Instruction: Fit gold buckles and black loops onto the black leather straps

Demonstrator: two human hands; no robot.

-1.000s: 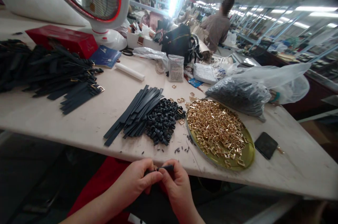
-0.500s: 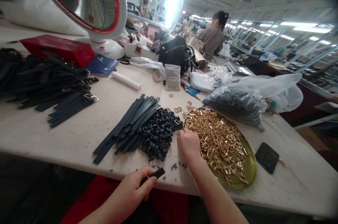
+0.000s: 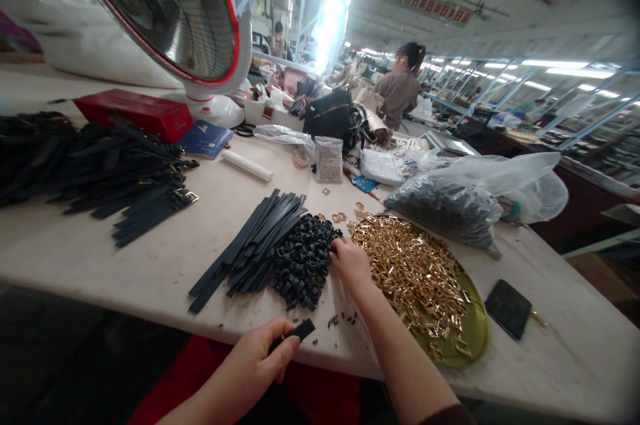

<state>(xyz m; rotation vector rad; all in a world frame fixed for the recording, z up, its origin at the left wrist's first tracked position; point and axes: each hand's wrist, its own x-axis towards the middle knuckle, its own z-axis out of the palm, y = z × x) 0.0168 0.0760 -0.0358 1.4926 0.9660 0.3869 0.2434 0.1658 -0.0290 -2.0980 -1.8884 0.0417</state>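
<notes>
My left hand (image 3: 273,348) is closed around a short black strap (image 3: 304,329) at the front edge of the table, with a small glint of gold by the fingers. The rest of that strap is hidden in the hand. At the right side of a heap of small black strap loops (image 3: 300,271), my right hand (image 3: 353,265) has its fingertips curled together against the loops. What it pinches there, if anything, cannot be made out. Flat black straps (image 3: 247,245) lie fanned out left of the loops. Gold buckles (image 3: 410,265) cover much of a round olive-gold tray (image 3: 477,338) beside my right forearm.
Black straps with buckles (image 3: 150,211) are piled at the left, near a red box (image 3: 135,115) and a fan (image 3: 170,18). A clear bag (image 3: 450,198) sits behind the tray; a black phone (image 3: 509,308) lies to its right. Farther back stands a person (image 3: 397,91).
My right hand has shifted from the gap beside the buckle tray up against the loop heap. My left hand still holds the strap. The whole view has tilted slightly.
</notes>
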